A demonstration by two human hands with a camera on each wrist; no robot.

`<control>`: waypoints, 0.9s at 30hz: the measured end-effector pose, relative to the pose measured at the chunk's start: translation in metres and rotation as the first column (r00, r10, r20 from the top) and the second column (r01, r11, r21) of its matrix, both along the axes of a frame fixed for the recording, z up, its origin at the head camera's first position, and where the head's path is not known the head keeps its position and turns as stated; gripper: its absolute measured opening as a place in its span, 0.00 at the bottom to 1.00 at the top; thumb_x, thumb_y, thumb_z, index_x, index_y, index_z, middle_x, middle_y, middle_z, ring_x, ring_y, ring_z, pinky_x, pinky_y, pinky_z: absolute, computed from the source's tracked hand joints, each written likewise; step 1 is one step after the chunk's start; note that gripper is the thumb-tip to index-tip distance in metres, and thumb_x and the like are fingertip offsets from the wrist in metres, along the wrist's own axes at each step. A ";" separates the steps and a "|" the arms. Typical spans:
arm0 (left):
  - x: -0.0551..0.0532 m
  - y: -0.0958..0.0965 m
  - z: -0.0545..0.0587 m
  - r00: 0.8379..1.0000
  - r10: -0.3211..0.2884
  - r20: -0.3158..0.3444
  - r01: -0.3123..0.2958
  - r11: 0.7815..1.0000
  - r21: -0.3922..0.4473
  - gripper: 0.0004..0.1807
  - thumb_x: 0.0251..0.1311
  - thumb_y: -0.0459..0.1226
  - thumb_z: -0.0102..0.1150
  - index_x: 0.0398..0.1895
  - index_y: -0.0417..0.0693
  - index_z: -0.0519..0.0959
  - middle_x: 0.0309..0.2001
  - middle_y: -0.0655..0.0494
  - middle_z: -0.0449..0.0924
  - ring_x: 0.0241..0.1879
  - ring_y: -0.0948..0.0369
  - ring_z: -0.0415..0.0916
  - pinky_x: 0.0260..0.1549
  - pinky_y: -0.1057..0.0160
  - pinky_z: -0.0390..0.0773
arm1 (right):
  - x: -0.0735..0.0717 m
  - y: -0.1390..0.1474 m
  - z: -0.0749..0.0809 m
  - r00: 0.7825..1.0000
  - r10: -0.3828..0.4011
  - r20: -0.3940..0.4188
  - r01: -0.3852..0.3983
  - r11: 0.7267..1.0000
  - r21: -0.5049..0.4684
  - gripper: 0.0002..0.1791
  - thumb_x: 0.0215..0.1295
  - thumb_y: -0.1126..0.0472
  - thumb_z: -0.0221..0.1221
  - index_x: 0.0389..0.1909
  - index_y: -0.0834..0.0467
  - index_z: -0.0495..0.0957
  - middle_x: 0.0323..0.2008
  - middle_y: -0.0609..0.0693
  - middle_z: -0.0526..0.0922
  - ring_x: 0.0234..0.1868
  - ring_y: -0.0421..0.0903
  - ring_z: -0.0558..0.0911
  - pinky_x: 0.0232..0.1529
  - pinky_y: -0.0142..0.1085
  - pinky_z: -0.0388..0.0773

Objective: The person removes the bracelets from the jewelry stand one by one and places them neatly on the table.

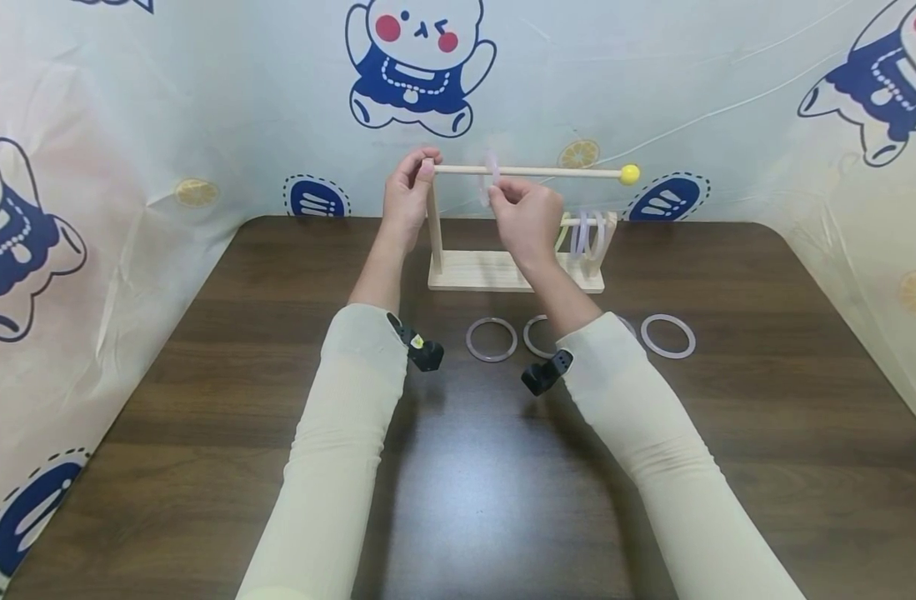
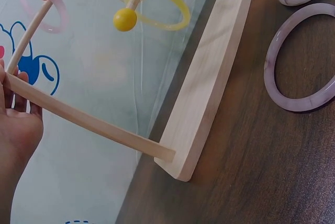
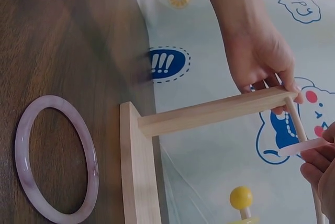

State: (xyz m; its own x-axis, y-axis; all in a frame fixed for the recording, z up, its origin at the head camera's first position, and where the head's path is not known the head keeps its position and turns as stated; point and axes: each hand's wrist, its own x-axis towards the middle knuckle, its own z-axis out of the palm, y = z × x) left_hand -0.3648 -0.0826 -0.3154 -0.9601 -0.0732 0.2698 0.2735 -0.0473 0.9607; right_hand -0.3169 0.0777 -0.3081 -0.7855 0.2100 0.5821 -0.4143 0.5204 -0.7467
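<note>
A wooden bangle stand point(image 1: 480, 271) stands at the back of the table. My left hand point(image 1: 405, 196) grips the top of its tall post point(image 1: 434, 225), where the upper rod point(image 1: 563, 172) begins. That rod points right and ends in a yellow ball point(image 1: 629, 174). With thumb and fingers, my right hand point(image 1: 528, 218) pinches a pale pink bangle point(image 2: 64, 14), which appears to be around the upper rod. Beyond my right wrist, the lower rod carries a yellow bangle point(image 2: 186, 14) and several pale lilac bangles point(image 1: 581, 235).
Several marbled lilac bangles lie in a row in front of the stand, including a left one point(image 1: 491, 359) and a right one point(image 1: 668, 356); my right forearm partly covers others. Behind the dark wooden table point(image 1: 277, 375) hangs a printed curtain point(image 1: 240, 108).
</note>
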 end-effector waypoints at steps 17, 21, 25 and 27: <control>0.000 0.000 0.000 1.000 -0.005 -0.010 0.005 1.000 0.009 0.16 0.65 0.41 0.48 0.52 0.44 0.74 0.52 0.52 0.74 0.53 0.61 0.68 0.51 0.69 0.65 | 0.001 0.009 -0.002 1.000 -0.016 0.005 0.016 0.999 -0.036 0.07 0.56 0.63 0.63 0.33 0.63 0.85 0.31 0.54 0.85 0.31 0.43 0.84 0.31 0.29 0.76; -0.001 0.000 -0.001 1.000 -0.004 -0.016 0.004 1.000 0.006 0.16 0.65 0.41 0.48 0.52 0.44 0.74 0.52 0.52 0.74 0.53 0.61 0.67 0.51 0.69 0.64 | 0.001 0.011 -0.003 1.000 -0.023 0.006 0.023 0.999 -0.035 0.07 0.56 0.64 0.63 0.33 0.63 0.85 0.31 0.54 0.85 0.31 0.43 0.84 0.31 0.29 0.76; -0.001 0.000 -0.001 1.000 0.000 -0.014 0.000 1.000 -0.001 0.16 0.65 0.41 0.48 0.51 0.44 0.74 0.52 0.53 0.74 0.53 0.61 0.67 0.51 0.70 0.64 | 0.001 0.013 -0.004 1.000 -0.031 0.001 0.031 0.999 -0.038 0.07 0.55 0.65 0.63 0.33 0.64 0.85 0.30 0.54 0.85 0.31 0.44 0.84 0.31 0.30 0.77; -0.001 0.000 -0.001 1.000 0.002 -0.010 -0.002 1.000 -0.002 0.16 0.65 0.42 0.48 0.51 0.45 0.74 0.52 0.53 0.75 0.53 0.62 0.67 0.51 0.69 0.64 | 0.001 0.014 -0.005 0.999 -0.039 0.006 0.039 0.999 -0.033 0.07 0.55 0.64 0.63 0.33 0.64 0.85 0.31 0.54 0.85 0.31 0.44 0.84 0.31 0.29 0.77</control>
State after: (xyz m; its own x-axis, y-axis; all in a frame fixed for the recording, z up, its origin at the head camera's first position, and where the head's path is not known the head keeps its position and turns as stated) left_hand -0.3658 -0.0826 -0.3168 -0.9573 -0.0747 0.2792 0.2830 -0.0453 0.9581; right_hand -0.3164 0.0921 -0.3131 -0.7797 0.2593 0.5700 -0.3901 0.5108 -0.7661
